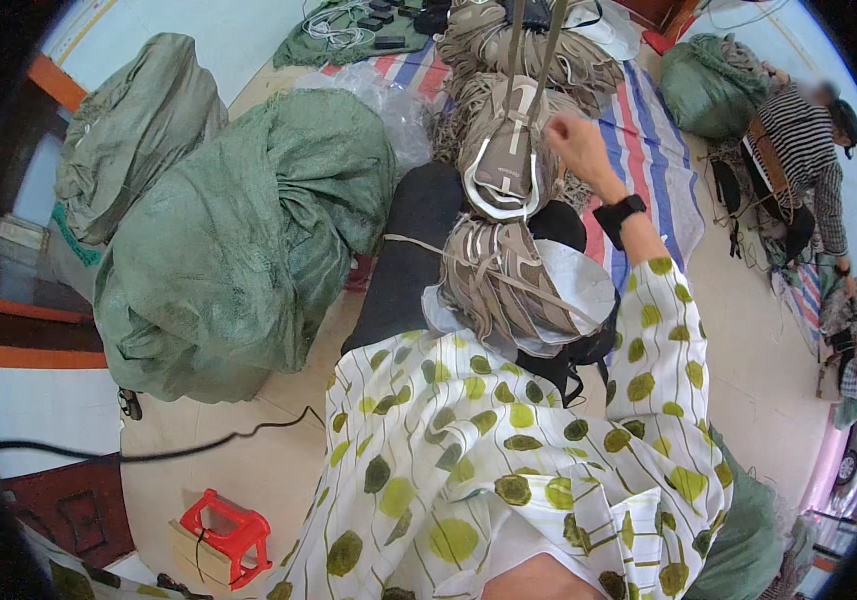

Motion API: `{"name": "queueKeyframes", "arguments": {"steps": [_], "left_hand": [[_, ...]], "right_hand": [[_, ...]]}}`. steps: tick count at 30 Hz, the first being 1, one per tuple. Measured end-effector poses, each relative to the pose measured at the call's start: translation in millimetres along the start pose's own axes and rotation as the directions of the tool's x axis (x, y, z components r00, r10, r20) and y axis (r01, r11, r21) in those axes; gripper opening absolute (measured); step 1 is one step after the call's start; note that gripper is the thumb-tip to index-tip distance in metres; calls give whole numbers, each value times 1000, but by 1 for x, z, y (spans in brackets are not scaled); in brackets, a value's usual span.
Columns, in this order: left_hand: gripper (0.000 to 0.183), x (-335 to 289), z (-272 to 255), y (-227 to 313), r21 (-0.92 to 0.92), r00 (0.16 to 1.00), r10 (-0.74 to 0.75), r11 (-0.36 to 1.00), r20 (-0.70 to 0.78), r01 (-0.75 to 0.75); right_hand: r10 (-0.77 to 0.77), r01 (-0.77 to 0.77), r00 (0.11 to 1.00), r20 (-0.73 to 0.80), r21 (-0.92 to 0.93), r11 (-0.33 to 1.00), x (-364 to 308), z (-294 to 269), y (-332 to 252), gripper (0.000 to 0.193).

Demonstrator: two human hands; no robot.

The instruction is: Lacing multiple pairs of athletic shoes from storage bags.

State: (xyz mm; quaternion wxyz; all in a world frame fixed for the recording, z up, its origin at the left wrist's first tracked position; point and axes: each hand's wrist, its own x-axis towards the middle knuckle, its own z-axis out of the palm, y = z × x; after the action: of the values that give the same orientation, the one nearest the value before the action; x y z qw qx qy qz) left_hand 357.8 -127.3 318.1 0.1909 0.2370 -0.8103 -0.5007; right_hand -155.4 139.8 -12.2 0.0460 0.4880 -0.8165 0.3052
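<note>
A grey-brown shoe upper (502,165) with pale trim lies across my lap, its toe toward me. Two flat brown laces (517,45) rise from it, taut, and leave the picture at the top. My right hand (577,148), a black watch (619,215) on its wrist, is just right of the upper. Its fingers are curled closed, and whatever they may hold is hidden. A tied bundle of similar shoe uppers (497,280) rests on my lap nearer my body. My left hand is out of view.
Large green woven sacks (239,250) stand at the left. More loose uppers lie ahead on a striped sheet (649,160). A red plastic stool (227,535) is at the lower left, near a black cable (179,455). Another person (799,150) sits at the right beside a green sack (714,85).
</note>
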Motion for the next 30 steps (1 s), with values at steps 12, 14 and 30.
{"name": "queueKeyframes", "arguments": {"steps": [12, 14, 30], "left_hand": [[13, -7, 21, -38, 132, 998, -55, 990, 11, 54], [14, -7, 24, -46, 155, 998, -66, 986, 15, 63], [19, 65, 60, -116, 352, 977, -161, 930, 139, 103]], "right_hand": [[-461, 461, 887, 23, -14, 887, -13, 19, -56, 22], [-476, 485, 874, 98, -112, 867, -9, 28, -48, 24], [-4, 38, 999, -54, 647, 761, -67, -32, -42, 22]]}}
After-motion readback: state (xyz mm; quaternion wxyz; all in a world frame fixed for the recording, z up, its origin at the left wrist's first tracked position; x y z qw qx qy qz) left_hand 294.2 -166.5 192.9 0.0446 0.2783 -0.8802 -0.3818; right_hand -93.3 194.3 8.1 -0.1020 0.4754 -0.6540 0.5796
